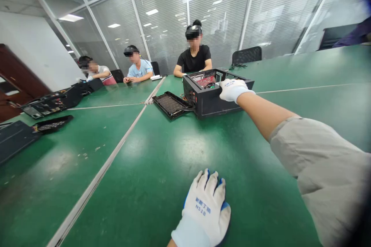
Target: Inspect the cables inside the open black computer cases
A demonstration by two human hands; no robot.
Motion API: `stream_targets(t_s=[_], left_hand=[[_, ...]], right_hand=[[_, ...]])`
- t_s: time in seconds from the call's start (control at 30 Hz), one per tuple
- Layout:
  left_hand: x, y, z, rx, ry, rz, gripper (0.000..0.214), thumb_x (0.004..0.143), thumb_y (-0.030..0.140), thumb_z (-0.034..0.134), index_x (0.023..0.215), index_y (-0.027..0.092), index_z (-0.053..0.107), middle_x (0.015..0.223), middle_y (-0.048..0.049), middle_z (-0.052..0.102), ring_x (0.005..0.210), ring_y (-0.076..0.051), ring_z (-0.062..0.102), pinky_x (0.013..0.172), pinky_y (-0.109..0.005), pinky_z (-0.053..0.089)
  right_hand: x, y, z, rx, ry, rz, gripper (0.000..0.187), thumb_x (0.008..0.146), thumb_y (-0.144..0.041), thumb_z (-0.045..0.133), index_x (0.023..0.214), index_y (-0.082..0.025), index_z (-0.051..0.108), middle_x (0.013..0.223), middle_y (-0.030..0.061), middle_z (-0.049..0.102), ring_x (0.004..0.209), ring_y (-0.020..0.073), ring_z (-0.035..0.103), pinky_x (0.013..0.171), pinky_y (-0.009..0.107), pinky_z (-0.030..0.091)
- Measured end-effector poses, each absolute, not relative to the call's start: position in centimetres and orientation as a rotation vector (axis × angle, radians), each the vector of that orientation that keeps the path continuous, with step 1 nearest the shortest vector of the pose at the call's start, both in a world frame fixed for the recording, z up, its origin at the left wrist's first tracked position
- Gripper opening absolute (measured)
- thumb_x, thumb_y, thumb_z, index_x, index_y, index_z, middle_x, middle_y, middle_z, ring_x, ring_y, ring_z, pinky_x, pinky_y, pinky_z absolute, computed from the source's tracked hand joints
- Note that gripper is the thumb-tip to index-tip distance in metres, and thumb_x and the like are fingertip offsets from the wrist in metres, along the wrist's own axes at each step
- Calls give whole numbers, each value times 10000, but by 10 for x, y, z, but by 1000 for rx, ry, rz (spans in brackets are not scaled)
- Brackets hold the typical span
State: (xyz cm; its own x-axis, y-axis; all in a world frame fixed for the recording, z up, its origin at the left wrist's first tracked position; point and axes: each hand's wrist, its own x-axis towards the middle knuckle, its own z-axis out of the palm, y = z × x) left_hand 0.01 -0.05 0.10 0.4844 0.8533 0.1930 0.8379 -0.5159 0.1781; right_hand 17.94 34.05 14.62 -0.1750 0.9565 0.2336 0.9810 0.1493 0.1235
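The scene is filled by a long green table (162, 154), crossed by pale metal seams. Behind it a wall of glass panels with blinds (203, 11) is seen, and three seated people (194, 52) wearing head-mounted devices are placed at the far edge, their own hands resting on the tabletop.

Near the table's middle an open black computer case (208, 98) is set on its side, with red circuit boards visible inside. Its detached side panel (171, 104) is laid flat just beside it, to the left, touching or nearly touching the case. Further left, well apart, other dismantled black cases and panels (52, 102) are spread along the table.

The right hand (233, 89), in a white glove, is stretched far forward at the end of a bare forearm and grey sleeve, and is laid over the case's upper near rim; the fingers are curled down over the edge, though whether the rim is truly gripped cannot be told. Part of the case's right side is hidden by this hand.

The left hand (204, 208), in a white glove with blue-coated fingertips, is pressed flat on bare table close to the camera, fingers spread, nothing held.
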Motion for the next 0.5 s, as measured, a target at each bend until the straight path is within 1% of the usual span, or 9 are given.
stream_targets(t_s=[0.07, 0.13, 0.2, 0.27, 0.33, 0.43, 0.5], left_hand=[[0, -1, 1, 2666, 1529, 411, 517, 998, 450, 401, 1407, 157, 522, 1490, -128, 485, 1401, -338, 411, 1185, -501, 324], [0, 0, -1, 2674, 1546, 411, 495, 990, 434, 426, 1385, 161, 544, 1478, -126, 501, 1388, -337, 430, 1176, -507, 336], [1, 2, -3, 2692, 1559, 424, 473, 975, 412, 465, 1356, 152, 568, 1449, -128, 532, 1365, -343, 460, 1163, -520, 354], [3, 3, 0, 2736, 1545, 486, 455, 957, 394, 510, 1325, 138, 587, 1409, -132, 572, 1340, -340, 492, 1153, -518, 374], [8, 0, 14, 2818, 1476, 632, 438, 955, 368, 519, 1312, 123, 585, 1387, -139, 590, 1330, -325, 508, 1144, -512, 393], [19, -19, 51, 2953, 1280, 936, 418, 970, 298, 481, 1333, 102, 549, 1390, -155, 583, 1351, -305, 489, 1137, -518, 409], [23, -41, 77, 3019, 1141, 1101, 444, 957, 268, 485, 1354, 73, 521, 1385, -177, 581, 1381, -315, 450, 1144, -530, 403]], right_hand=[[177, 323, 155, -1965, -2338, -363, 425, 926, -346, 603, 1285, -121, 567, 1278, 161, 583, 1129, 287, 587, 936, 489, 480], [172, 300, 163, -1966, -2369, -363, 482, 870, -325, 612, 1284, -81, 576, 1286, 212, 580, 1170, 347, 564, 952, 505, 445], [166, 271, 169, -1958, -2407, -371, 525, 819, -315, 610, 1276, -58, 588, 1286, 239, 581, 1180, 378, 557, 950, 508, 433], [161, 237, 175, -1937, -2455, -383, 541, 794, -326, 596, 1261, -51, 605, 1275, 246, 593, 1169, 381, 567, 941, 495, 437], [156, 199, 181, -1893, -2511, -395, 550, 794, -360, 577, 1244, -49, 624, 1259, 251, 605, 1148, 376, 586, 934, 476, 445], [149, 140, 190, -1785, -2615, -392, 539, 825, -419, 534, 1199, -54, 666, 1220, 256, 634, 1104, 370, 620, 896, 446, 477], [143, 99, 197, -1695, -2689, -375, 499, 852, -432, 501, 1124, -70, 711, 1151, 248, 673, 1062, 358, 650, 848, 425, 502]])
